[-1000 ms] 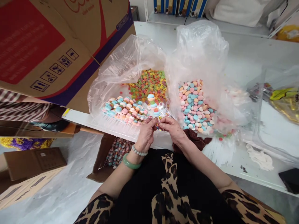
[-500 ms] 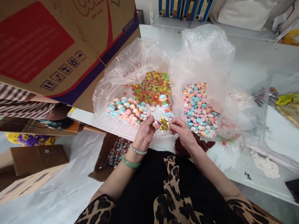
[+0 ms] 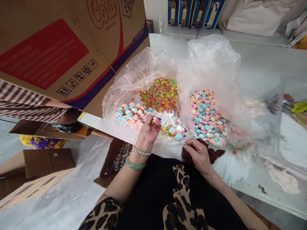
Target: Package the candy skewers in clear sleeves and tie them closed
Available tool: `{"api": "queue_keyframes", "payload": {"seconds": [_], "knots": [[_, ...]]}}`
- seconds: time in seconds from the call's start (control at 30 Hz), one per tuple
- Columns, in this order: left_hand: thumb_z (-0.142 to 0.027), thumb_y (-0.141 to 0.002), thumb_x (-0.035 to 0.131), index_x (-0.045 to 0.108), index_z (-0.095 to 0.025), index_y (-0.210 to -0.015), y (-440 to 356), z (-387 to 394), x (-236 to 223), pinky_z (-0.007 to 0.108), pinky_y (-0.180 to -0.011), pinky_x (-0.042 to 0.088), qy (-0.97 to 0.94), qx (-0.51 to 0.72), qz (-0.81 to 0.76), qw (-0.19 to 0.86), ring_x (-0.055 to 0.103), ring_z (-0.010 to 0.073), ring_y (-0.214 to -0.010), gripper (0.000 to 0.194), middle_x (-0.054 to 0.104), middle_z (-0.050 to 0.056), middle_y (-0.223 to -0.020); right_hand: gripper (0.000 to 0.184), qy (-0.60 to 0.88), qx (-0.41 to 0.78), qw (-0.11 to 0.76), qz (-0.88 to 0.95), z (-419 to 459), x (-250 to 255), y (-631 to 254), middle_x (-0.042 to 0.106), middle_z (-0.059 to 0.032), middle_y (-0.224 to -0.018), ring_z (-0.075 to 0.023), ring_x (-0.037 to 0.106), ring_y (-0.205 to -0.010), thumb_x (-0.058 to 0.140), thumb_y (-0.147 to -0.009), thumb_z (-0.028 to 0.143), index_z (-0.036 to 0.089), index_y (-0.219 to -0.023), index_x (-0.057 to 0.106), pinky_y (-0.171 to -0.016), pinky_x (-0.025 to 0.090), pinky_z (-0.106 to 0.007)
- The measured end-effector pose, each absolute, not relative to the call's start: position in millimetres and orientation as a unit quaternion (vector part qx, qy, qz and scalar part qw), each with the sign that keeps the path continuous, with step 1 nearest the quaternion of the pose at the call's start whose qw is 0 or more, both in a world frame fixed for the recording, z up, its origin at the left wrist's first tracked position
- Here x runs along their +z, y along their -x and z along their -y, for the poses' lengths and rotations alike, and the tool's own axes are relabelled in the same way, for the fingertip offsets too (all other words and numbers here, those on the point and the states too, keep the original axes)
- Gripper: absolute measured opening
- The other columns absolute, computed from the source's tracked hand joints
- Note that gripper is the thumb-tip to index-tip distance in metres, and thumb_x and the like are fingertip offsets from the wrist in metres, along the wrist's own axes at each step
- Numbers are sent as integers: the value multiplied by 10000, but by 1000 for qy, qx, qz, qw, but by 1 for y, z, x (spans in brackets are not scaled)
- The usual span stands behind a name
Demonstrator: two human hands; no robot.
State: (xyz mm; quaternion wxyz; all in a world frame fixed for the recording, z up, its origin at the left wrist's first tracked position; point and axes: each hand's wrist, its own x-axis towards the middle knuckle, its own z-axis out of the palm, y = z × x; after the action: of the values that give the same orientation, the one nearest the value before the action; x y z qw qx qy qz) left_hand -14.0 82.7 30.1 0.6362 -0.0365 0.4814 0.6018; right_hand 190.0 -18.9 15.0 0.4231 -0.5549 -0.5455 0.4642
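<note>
In the head view, my left hand [image 3: 147, 135] is closed on small printed plastic wrappers [image 3: 157, 120]. My right hand [image 3: 198, 155] pinches the thin white stick of a candy skewer [image 3: 177, 135], which slants up and left with pastel candies along it. A clear printed wrapper [image 3: 177, 123] lies just behind the skewer. Gold twist ties [image 3: 165, 132] are between my hands. Beyond my left hand sit a pile of pastel candy skewers [image 3: 131, 113] and small ring candies [image 3: 163, 92] on a clear plastic bag [image 3: 141, 67].
Loose pastel candies [image 3: 203, 111] fill another plastic bag [image 3: 213, 60] at the right. White sticks [image 3: 232, 167] and a brown cloth [image 3: 208, 151] lie near the table's front edge. A large cardboard box [image 3: 100, 48] stands at left; an open carton [image 3: 107, 159] is below the table.
My right hand has moved right and toward me, away from my left. The candy skewer, upright before, now slants, its stick end toward my right hand. The view has shifted slightly.
</note>
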Motion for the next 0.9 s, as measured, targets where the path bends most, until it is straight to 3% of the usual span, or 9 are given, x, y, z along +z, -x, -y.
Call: {"api": "queue_keyframes", "payload": {"seconds": [0.2, 0.37, 0.47, 0.7, 0.9], "knots": [[-296, -857, 685, 621, -175, -757, 10, -75, 24, 202, -602, 537, -7, 620, -454, 640, 614, 80, -596, 169, 650, -15, -699, 128, 567, 450, 418, 549, 15, 16, -186, 563, 6, -662, -175, 500, -647, 622, -787, 292, 232, -680, 587, -644, 389, -298], [-226, -927, 563, 640, -155, -799, 13, -67, 27, 289, -752, 587, -56, 588, -438, 678, 666, 119, -720, 165, 694, 29, -806, 134, 577, 455, 424, 529, 14, 11, -188, 552, 11, -650, -170, 494, -642, 615, -782, 291, 228, -669, 580, -636, 386, -293], [-187, -889, 613, 640, -146, -799, 16, -63, 31, 327, -794, 591, -74, 569, -429, 698, 673, 127, -725, 103, 690, 27, -807, 128, 578, 461, 425, 522, 13, 9, -191, 553, 9, -659, -174, 497, -655, 621, -781, 293, 229, -676, 584, -651, 392, -298], [-204, -793, 733, 610, -156, -720, 20, -65, 23, 245, -566, 537, -37, 578, -484, 656, 597, 103, -521, 151, 626, -13, -608, 133, 566, 503, 439, 484, 15, 3, -191, 510, 22, -637, -157, 454, -616, 636, -798, 304, 230, -702, 582, -604, 370, -287], [-248, -803, 739, 611, -167, -749, 22, -68, 22, 227, -532, 499, -18, 590, -472, 655, 578, 99, -497, 161, 619, -19, -590, 124, 555, 481, 453, 506, 19, 5, -194, 526, 21, -681, -150, 470, -657, 633, -831, 298, 220, -743, 594, -638, 382, -278]]}}
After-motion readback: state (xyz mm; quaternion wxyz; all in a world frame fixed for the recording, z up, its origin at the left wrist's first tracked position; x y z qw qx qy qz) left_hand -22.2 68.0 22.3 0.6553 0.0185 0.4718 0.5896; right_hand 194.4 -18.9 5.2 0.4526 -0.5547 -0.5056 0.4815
